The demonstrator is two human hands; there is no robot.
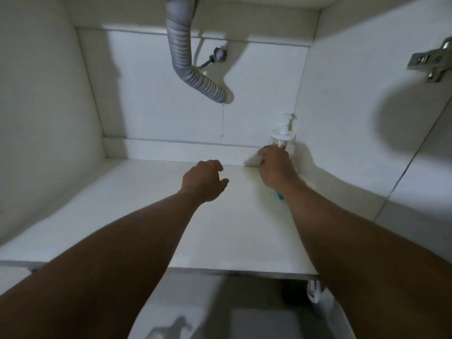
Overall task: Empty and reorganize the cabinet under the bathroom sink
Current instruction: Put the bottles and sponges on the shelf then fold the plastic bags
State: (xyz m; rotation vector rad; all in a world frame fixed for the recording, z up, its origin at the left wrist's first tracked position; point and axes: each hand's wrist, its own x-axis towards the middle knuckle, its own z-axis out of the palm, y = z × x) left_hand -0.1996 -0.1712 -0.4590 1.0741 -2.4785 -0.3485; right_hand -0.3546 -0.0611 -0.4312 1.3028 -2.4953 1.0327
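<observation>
The white cabinet floor [151, 204] under the sink is nearly bare. A clear pump bottle [283, 136] with a white pump head stands upright in the back right corner. My right hand [276, 167] is just in front of that bottle, closed around a white tube [254, 160]. The tube's blue end [279, 195] pokes out under my wrist. Whether my fingertips touch the bottle is hidden. My left hand [204, 182] hovers over the middle of the floor, fingers loosely curled and apart, holding nothing.
A grey corrugated drain hose [193, 69] hangs from the top and bends into the back wall. Beside it sits a metal water valve [220, 53]. A door hinge [433, 61] sticks out of the right wall. The cabinet's front edge [244, 271] is near me.
</observation>
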